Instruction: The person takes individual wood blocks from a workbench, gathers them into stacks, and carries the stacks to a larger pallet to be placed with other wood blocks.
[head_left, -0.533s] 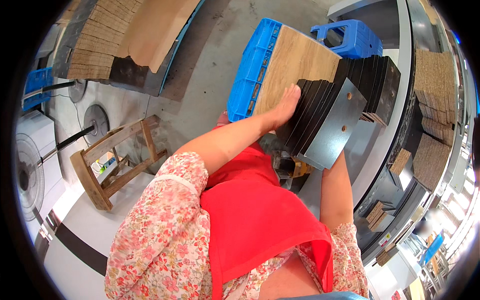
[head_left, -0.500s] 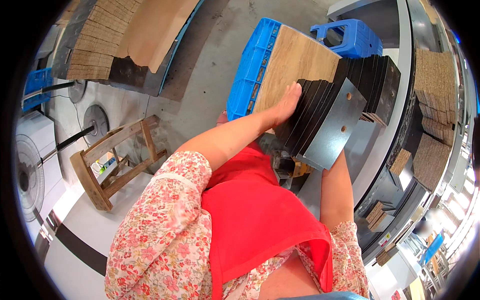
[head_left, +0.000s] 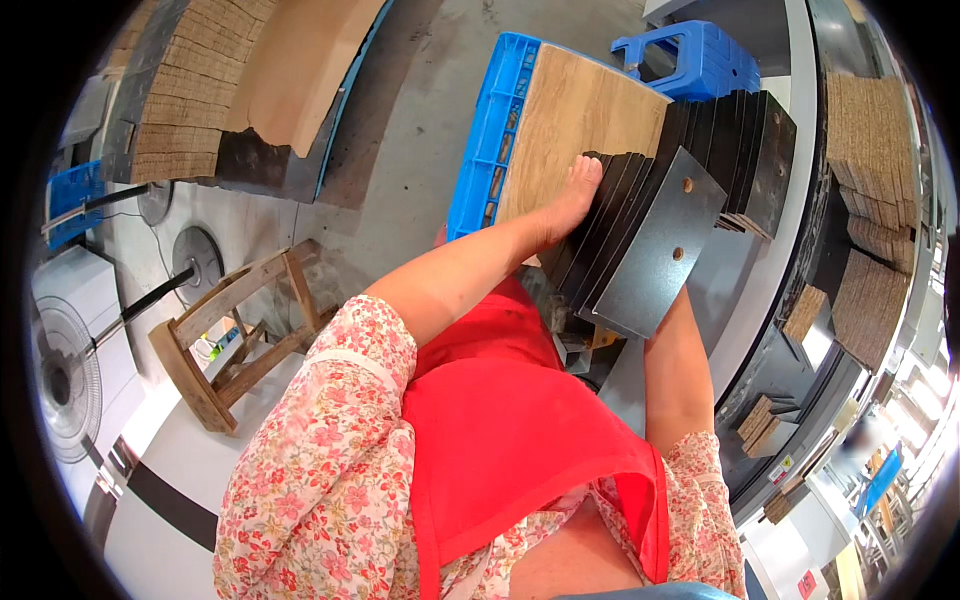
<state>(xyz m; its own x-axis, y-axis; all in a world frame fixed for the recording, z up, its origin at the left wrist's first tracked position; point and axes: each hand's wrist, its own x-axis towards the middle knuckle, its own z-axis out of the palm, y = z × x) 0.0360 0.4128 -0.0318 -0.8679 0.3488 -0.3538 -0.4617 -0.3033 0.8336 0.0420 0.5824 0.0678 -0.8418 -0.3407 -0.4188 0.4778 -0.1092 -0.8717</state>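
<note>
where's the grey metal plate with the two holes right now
In the head view the grey metal plate sits right of centre, leaning on the fanned stack of dark panels, just right of the left hand.

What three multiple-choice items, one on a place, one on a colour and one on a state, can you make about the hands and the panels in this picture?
1. Where does the left hand rest?
A. on the fanned stack of thin dark panels
B. on the wooden stool
C. on the white fan

2. What colour is the plastic pallet under the light wood-grain board?
A. green
B. blue
C. yellow

3. How does the grey metal plate with two holes lie?
A. rolled up
B. flat on the floor
C. tilted, on the near face of the dark stack

Answers: 1 A, the palm and fingers press the left edge of the dark stack. 2 B, its grid side shows blue beside the board. 3 C, it leans slanted before the panels; the right hand is hidden behind it.
</note>
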